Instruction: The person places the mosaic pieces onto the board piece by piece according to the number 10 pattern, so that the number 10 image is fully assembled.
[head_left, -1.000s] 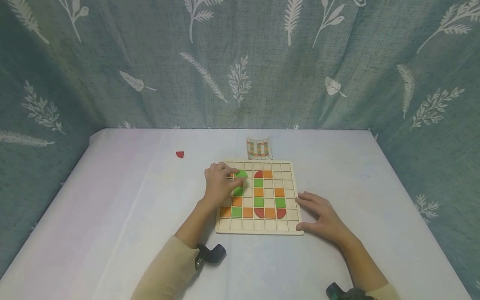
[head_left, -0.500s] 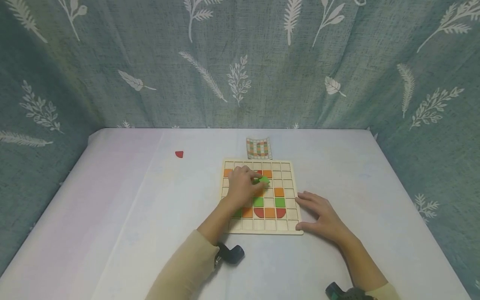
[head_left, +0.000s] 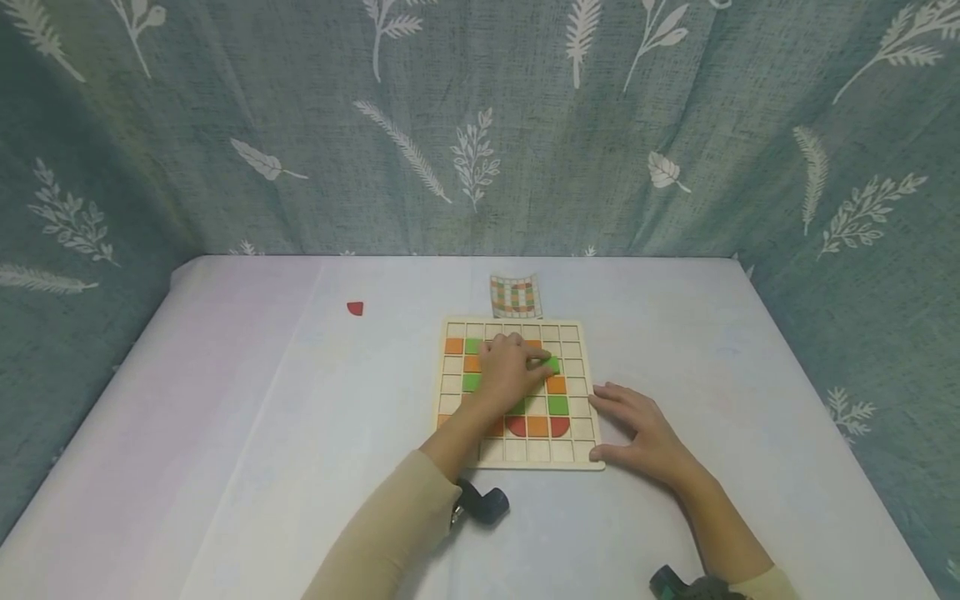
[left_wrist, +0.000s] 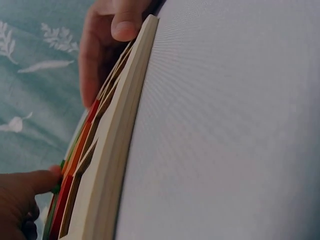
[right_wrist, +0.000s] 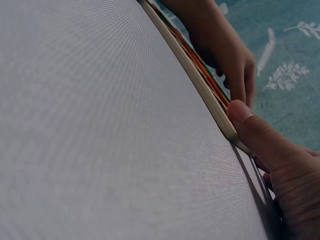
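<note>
A wooden grid board [head_left: 540, 452] lies on the table, several cells filled with orange, green and red tiles. My left hand [head_left: 508, 373] reaches over its middle and pinches a green tile [head_left: 553, 365] between thumb and index finger. That tile is at a cell just above an orange square tile [head_left: 556, 385]. Part of the tile pattern is hidden under the hand and forearm. At the board's right edge, my right hand [head_left: 643, 433] rests with fingers spread, thumb near the front corner. In the right wrist view, the right thumb [right_wrist: 260, 135] touches the board's corner.
A small curved card [head_left: 516, 297] with a printed coloured grid lies just behind the board. Off to the left is a loose red rounded piece [head_left: 355, 308]. A leaf-patterned green curtain [head_left: 420, 125] surrounds the table at the back and sides.
My left hand has carried the green tile rightward across the board, from its left columns to a cell near the right side. My right hand has stayed at the board's edge.
</note>
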